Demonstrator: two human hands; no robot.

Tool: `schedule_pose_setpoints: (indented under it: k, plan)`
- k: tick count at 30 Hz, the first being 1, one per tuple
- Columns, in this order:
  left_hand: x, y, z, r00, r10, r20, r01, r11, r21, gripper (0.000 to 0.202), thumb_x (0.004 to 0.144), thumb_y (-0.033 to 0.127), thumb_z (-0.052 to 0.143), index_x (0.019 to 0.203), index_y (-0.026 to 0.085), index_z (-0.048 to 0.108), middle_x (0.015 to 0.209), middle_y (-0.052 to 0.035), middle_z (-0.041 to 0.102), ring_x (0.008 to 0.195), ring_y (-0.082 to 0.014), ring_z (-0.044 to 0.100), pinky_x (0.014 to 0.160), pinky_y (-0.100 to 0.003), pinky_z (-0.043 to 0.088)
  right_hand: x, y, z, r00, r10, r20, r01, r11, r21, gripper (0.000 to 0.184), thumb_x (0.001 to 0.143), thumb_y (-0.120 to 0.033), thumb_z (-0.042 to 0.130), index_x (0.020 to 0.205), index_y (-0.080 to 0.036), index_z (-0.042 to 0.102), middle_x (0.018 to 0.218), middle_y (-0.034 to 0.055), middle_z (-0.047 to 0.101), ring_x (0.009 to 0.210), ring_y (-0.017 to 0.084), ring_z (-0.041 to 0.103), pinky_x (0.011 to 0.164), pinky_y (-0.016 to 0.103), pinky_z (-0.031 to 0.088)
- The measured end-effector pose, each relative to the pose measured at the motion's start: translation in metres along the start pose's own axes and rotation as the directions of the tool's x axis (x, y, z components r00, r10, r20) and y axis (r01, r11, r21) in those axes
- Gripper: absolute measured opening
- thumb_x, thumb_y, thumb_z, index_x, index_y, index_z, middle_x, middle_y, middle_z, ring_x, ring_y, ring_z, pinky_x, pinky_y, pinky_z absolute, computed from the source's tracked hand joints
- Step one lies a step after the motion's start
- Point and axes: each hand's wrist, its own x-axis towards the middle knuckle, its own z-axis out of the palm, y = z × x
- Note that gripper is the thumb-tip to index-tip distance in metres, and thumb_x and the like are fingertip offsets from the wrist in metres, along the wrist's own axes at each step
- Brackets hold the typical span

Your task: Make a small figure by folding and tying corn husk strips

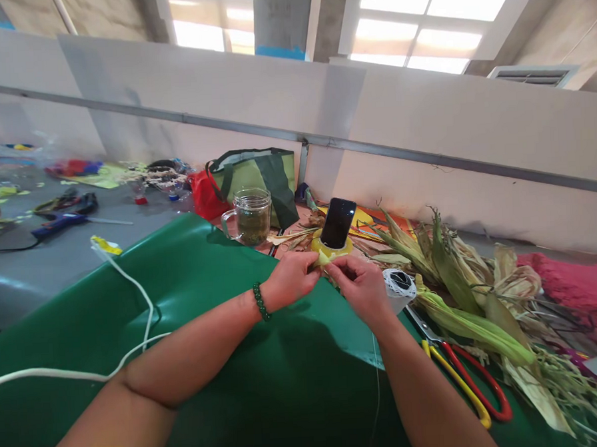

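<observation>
My left hand (295, 277), with a dark green bead bracelet (261, 301) on its wrist, is closed on a small pale yellow-green piece of corn husk (323, 257). Meeting it from the other side, my right hand (360, 288) pinches the same piece between thumb and fingers. A thin pale thread (377, 379) hangs below my right wrist; its upper end is hidden. Just beyond the fingers, a phone (338, 223) leans upright on a yellow roll of tape (350, 245). A white roll (399, 286) stands right of my right hand.
Scissors (459, 368) with red and yellow handles lie at right, beside heaped corn husks (476, 307). A glass mug (253, 219) stands before a green bag (279, 184). A white cable (144, 291) crosses the green sheet (195, 255). A blue glue gun (63, 224) lies left.
</observation>
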Motion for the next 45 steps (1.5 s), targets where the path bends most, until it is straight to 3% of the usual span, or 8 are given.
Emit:
schedule_pose_setpoints:
  k: [4,9,17,26,31,35,40,45]
  plan:
    - [0.001,-0.003,0.001,0.999,0.042,0.026,-0.043,0.998,0.05,0.032,0.079,0.013,0.054,0.051,0.017,0.038,0.051,0.0021,0.044,0.056,-0.0106,0.041,0.056,-0.025,0.027,-0.001,0.001,0.004,0.996,0.084,-0.014,-0.081,0.987,0.139,0.022,0.076,-0.041,0.068,0.086,-0.022,0.066,0.063,-0.0002,0.065,0.053,0.015,0.061,0.054,0.028,0.049]
    - [-0.001,-0.005,0.001,0.994,0.078,0.076,-0.095,0.961,0.259,0.017,0.081,0.013,0.054,0.065,0.016,0.059,0.064,-0.0026,0.062,0.064,-0.0146,0.055,0.061,-0.024,0.037,0.0,0.002,0.002,0.979,0.135,0.155,-0.168,0.961,0.222,0.039,0.076,-0.051,0.066,0.098,-0.019,0.067,0.077,0.0051,0.07,0.066,0.02,0.068,0.061,0.032,0.056]
    - [-0.003,0.003,0.003,0.981,0.06,0.187,-0.153,0.828,0.54,0.022,0.087,0.012,0.047,0.087,0.012,0.069,0.078,-0.0108,0.071,0.079,-0.0229,0.068,0.076,-0.034,0.052,0.001,0.008,0.003,0.999,-0.05,0.013,0.051,0.989,-0.136,0.024,0.083,-0.041,0.058,0.078,-0.02,0.068,0.079,0.0064,0.071,0.067,0.018,0.063,0.06,0.03,0.047]
    - [-0.005,0.002,0.007,0.974,0.084,0.211,-0.19,0.812,0.553,0.022,0.085,0.008,0.048,0.095,0.011,0.067,0.079,-0.0117,0.069,0.078,-0.0242,0.069,0.071,-0.034,0.054,0.007,0.014,0.003,0.963,0.22,0.158,-0.243,0.959,0.145,0.035,0.075,-0.052,0.061,0.081,-0.018,0.068,0.067,0.0029,0.067,0.05,0.015,0.056,0.047,0.028,0.045]
    - [-0.007,0.001,0.009,0.956,0.146,0.253,-0.271,0.767,0.582,0.029,0.085,0.004,0.044,0.102,0.011,0.067,0.077,-0.0107,0.069,0.074,-0.0222,0.067,0.066,-0.03,0.052,0.009,0.013,-0.002,0.993,0.111,0.041,-0.11,0.994,-0.008,0.02,0.072,-0.037,0.063,0.069,-0.019,0.069,0.072,0.0037,0.064,0.058,0.014,0.053,0.052,0.027,0.042]
    - [-0.004,-0.004,0.013,0.953,0.169,0.25,-0.28,0.805,0.523,0.019,0.083,0.008,0.048,0.081,0.011,0.067,0.072,-0.0103,0.067,0.068,-0.0202,0.065,0.063,-0.028,0.048,0.006,0.007,-0.002,0.999,-0.015,-0.048,0.012,0.998,-0.058,0.017,0.073,-0.033,0.063,0.068,-0.019,0.071,0.08,0.0044,0.061,0.057,0.011,0.047,0.052,0.027,0.038]
    - [-0.002,-0.003,0.01,0.922,0.171,0.347,-0.278,0.916,0.288,0.02,0.079,0.013,0.056,0.06,0.013,0.061,0.059,-0.0053,0.063,0.057,-0.0146,0.058,0.057,-0.024,0.041,0.009,0.006,-0.006,0.999,0.005,0.037,-0.007,0.998,0.055,0.015,0.073,-0.032,0.065,0.065,-0.02,0.069,0.076,0.0039,0.063,0.066,0.015,0.054,0.055,0.027,0.039]
    - [-0.006,-0.003,0.016,0.735,0.17,0.656,-0.046,0.978,-0.202,0.02,0.078,0.008,0.059,0.059,0.013,0.063,0.057,-0.0007,0.065,0.052,-0.0093,0.059,0.053,-0.018,0.042,0.019,0.018,-0.012,0.979,0.201,-0.035,-0.177,0.922,0.345,0.024,0.068,-0.043,0.071,0.069,-0.02,0.067,0.058,-0.0033,0.053,0.051,0.009,0.041,0.05,0.025,0.032]
